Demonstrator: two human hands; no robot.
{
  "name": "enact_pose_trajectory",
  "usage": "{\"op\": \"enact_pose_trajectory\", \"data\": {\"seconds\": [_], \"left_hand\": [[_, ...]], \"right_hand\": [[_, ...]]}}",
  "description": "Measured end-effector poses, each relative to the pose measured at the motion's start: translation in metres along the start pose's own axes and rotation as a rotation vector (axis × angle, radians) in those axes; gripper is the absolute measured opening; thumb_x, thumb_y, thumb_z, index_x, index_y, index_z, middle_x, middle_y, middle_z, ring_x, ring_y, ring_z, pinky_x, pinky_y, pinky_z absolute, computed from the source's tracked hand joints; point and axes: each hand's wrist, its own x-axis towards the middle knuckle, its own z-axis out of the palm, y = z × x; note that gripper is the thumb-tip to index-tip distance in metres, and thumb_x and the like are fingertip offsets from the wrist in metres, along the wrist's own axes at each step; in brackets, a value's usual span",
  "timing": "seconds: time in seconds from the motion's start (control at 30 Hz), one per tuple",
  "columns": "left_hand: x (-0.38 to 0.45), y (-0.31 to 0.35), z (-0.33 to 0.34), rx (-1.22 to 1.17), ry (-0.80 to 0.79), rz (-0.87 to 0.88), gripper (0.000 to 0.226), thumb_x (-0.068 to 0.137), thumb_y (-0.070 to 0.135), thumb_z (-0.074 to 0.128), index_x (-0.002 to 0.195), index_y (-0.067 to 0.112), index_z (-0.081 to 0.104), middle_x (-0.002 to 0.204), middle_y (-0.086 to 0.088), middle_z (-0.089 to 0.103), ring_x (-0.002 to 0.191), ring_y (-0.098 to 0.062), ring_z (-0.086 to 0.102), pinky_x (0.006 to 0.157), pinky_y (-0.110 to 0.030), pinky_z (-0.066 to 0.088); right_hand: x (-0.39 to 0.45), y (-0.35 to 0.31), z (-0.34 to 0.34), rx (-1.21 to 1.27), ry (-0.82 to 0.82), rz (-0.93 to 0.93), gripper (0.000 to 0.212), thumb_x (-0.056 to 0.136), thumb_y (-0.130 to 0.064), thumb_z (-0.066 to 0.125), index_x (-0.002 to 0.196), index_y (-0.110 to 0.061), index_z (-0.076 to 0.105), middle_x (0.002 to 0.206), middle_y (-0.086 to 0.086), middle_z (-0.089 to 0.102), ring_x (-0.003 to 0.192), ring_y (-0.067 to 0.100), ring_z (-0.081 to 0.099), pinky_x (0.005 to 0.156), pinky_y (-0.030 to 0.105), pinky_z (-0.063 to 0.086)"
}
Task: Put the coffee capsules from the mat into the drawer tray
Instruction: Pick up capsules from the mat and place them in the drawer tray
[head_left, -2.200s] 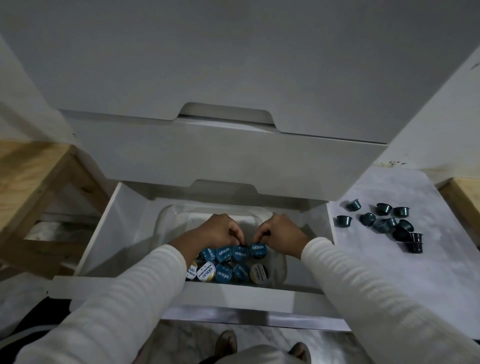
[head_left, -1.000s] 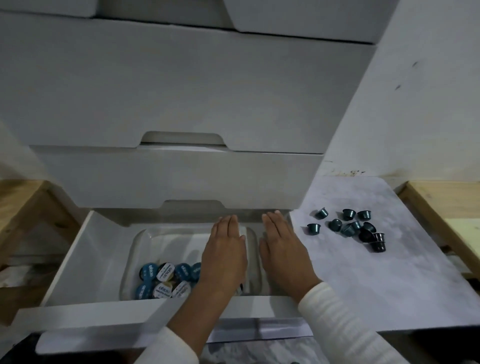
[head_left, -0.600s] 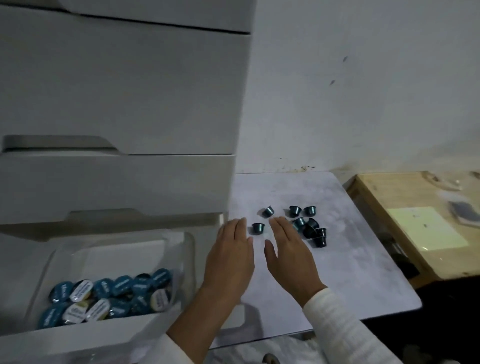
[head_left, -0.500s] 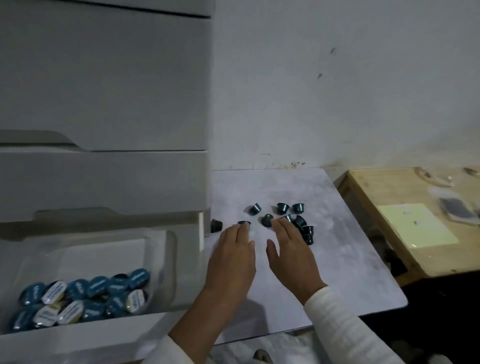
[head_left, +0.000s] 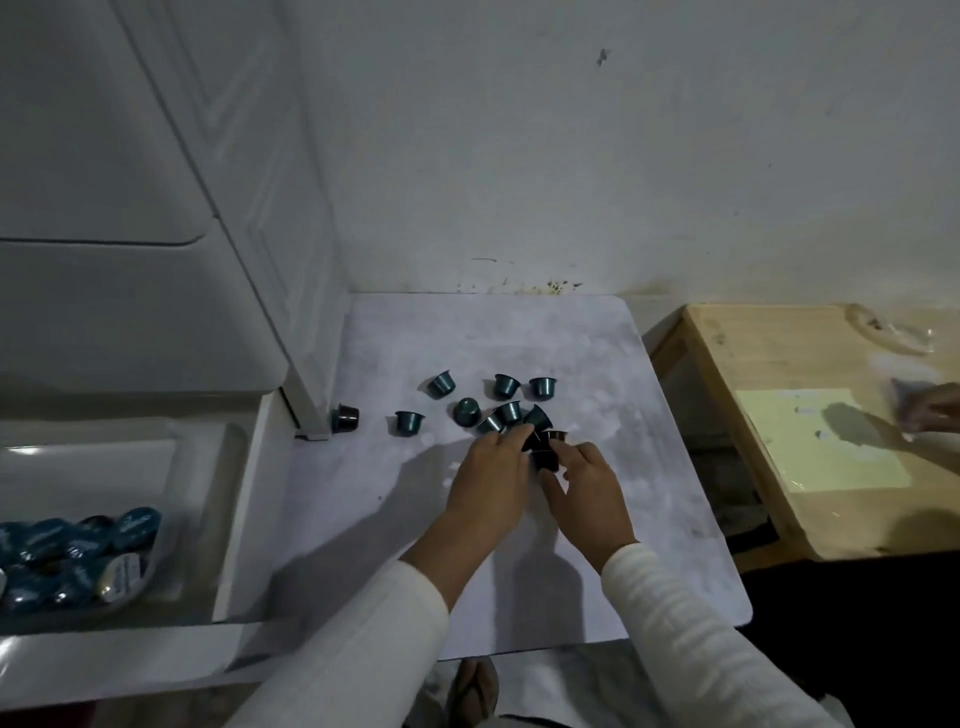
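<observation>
Several dark teal coffee capsules (head_left: 506, 413) lie scattered on a pale grey mat (head_left: 519, 545); one stray capsule (head_left: 345, 417) rests by the cabinet's foot. My left hand (head_left: 491, 486) and my right hand (head_left: 589, 491) meet at the near right edge of the cluster. Each has its fingers curled on a dark capsule (head_left: 546, 458) there. At the far left, the open drawer (head_left: 234, 519) holds a clear tray (head_left: 171, 540) with several blue-lidded capsules (head_left: 72, 561) packed at its front.
A white drawer cabinet (head_left: 156, 234) rises left of the mat, against a white wall. A wooden table (head_left: 810, 415) with a pale yellow sheet stands to the right, and another person's hand (head_left: 935, 413) rests on it. A foot (head_left: 472, 691) shows below the mat.
Both hands left the drawer tray and moved right onto the mat. They were flat and open half a second ago; now their fingers are closed on capsules in the cluster.
</observation>
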Motion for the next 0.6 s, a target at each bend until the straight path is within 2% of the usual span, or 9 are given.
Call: {"op": "enact_pose_trajectory", "data": {"seconds": [0.1, 0.2, 0.3, 0.37, 0.43, 0.5, 0.6], "left_hand": [[0.02, -0.002, 0.012, 0.048, -0.04, -0.032, 0.044, 0.097, 0.021, 0.039, 0.14, 0.03, 0.034, 0.135, -0.012, 0.044, 0.123, -0.027, 0.044, 0.1, -0.038, 0.043], [0.032, -0.005, 0.019, 0.083, -0.061, -0.055, 0.043, 0.098, 0.022, 0.039, 0.139, 0.03, 0.036, 0.135, -0.013, 0.043, 0.124, -0.028, 0.043, 0.101, -0.037, 0.042], [0.037, -0.009, 0.02, 0.081, -0.025, -0.062, 0.039, 0.097, 0.024, 0.04, 0.136, 0.027, 0.042, 0.133, -0.013, 0.047, 0.122, -0.027, 0.046, 0.1, -0.037, 0.043], [0.037, -0.009, 0.02, 0.065, 0.017, -0.057, 0.036, 0.097, 0.024, 0.042, 0.132, 0.024, 0.046, 0.125, -0.014, 0.053, 0.114, -0.027, 0.051, 0.094, -0.036, 0.045], [0.037, -0.01, 0.02, 0.061, 0.057, -0.048, 0.031, 0.096, 0.025, 0.044, 0.126, 0.021, 0.05, 0.115, -0.014, 0.059, 0.106, -0.027, 0.055, 0.087, -0.036, 0.047], [0.038, -0.011, 0.021, 0.06, 0.094, -0.036, 0.024, 0.095, 0.025, 0.046, 0.116, 0.016, 0.054, 0.104, -0.014, 0.063, 0.098, -0.026, 0.058, 0.079, -0.034, 0.047], [0.039, -0.014, 0.023, 0.001, 0.127, -0.06, 0.017, 0.093, 0.02, 0.051, 0.105, 0.01, 0.058, 0.098, -0.013, 0.066, 0.092, -0.024, 0.06, 0.076, -0.03, 0.047]], "right_hand": [[0.011, 0.007, 0.002, 0.062, -0.035, 0.041, 0.035, 0.089, -0.017, 0.055, 0.125, -0.017, 0.055, 0.098, 0.005, 0.052, 0.078, 0.019, 0.053, 0.076, 0.025, 0.045], [0.018, 0.013, 0.006, 0.094, -0.043, 0.049, 0.034, 0.089, -0.014, 0.055, 0.122, -0.02, 0.059, 0.089, 0.001, 0.048, 0.075, 0.015, 0.048, 0.071, 0.017, 0.035], [0.021, 0.018, 0.009, 0.108, -0.048, 0.043, 0.03, 0.088, -0.012, 0.056, 0.116, -0.019, 0.063, 0.087, -0.001, 0.048, 0.074, 0.013, 0.048, 0.065, 0.005, 0.032], [0.022, 0.021, 0.01, 0.152, -0.038, 0.062, 0.027, 0.087, -0.01, 0.057, 0.112, -0.017, 0.065, 0.087, -0.001, 0.049, 0.072, 0.009, 0.048, 0.066, 0.001, 0.035], [0.023, 0.022, 0.01, 0.171, -0.042, 0.068, 0.025, 0.086, -0.009, 0.058, 0.109, -0.016, 0.066, 0.093, 0.002, 0.053, 0.078, 0.013, 0.053, 0.074, 0.009, 0.042], [0.023, 0.025, 0.009, 0.167, -0.053, 0.069, 0.024, 0.085, -0.009, 0.058, 0.107, -0.014, 0.066, 0.1, 0.006, 0.056, 0.087, 0.02, 0.055, 0.076, 0.015, 0.042], [0.02, 0.029, 0.008, 0.19, -0.007, 0.073, 0.024, 0.081, -0.007, 0.065, 0.104, -0.014, 0.069, 0.091, 0.002, 0.056, 0.076, 0.014, 0.055, 0.07, 0.001, 0.036]]}}
